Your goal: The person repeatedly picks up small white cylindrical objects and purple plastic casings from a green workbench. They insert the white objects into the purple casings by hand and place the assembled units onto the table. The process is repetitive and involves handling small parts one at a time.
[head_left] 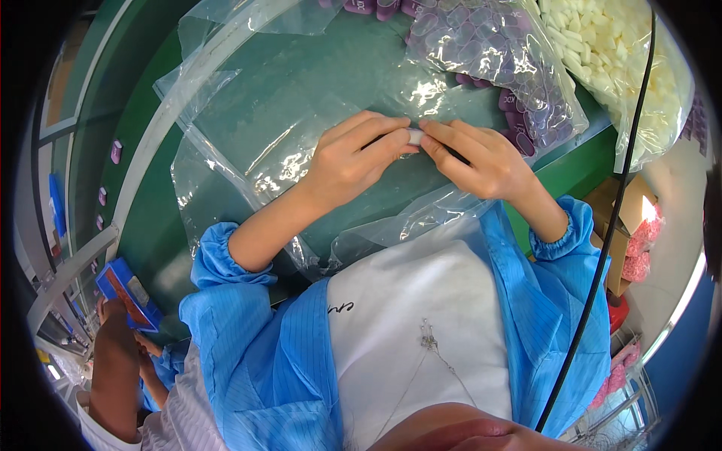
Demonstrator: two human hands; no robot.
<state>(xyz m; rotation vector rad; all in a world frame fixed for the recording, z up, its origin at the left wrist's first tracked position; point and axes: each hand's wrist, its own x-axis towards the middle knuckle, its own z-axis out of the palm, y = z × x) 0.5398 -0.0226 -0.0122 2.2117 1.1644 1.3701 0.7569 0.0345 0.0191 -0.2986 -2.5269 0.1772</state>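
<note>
My left hand (pixel 352 159) and my right hand (pixel 475 156) meet over the green work surface, fingertips almost touching. Between them they pinch a small white plastic piece (pixel 415 137), each hand closed on one end; most of it is hidden by the fingers. Under my hands lies a clear plastic sheet (pixel 301 120) with shiny creases. Just beyond my right hand, purple oval pieces (pixel 517 120) spill from beneath a clear bag of purple pieces (pixel 481 45).
A clear bag of cream-white pieces (pixel 602 60) stands at the far right. A curved pale rail (pixel 162 120) crosses the left side. Beyond it are a blue bin (pixel 128 293) and a co-worker's arm (pixel 116 361). A black cable (pixel 602 255) hangs at right, near a cardboard box (pixel 624 225).
</note>
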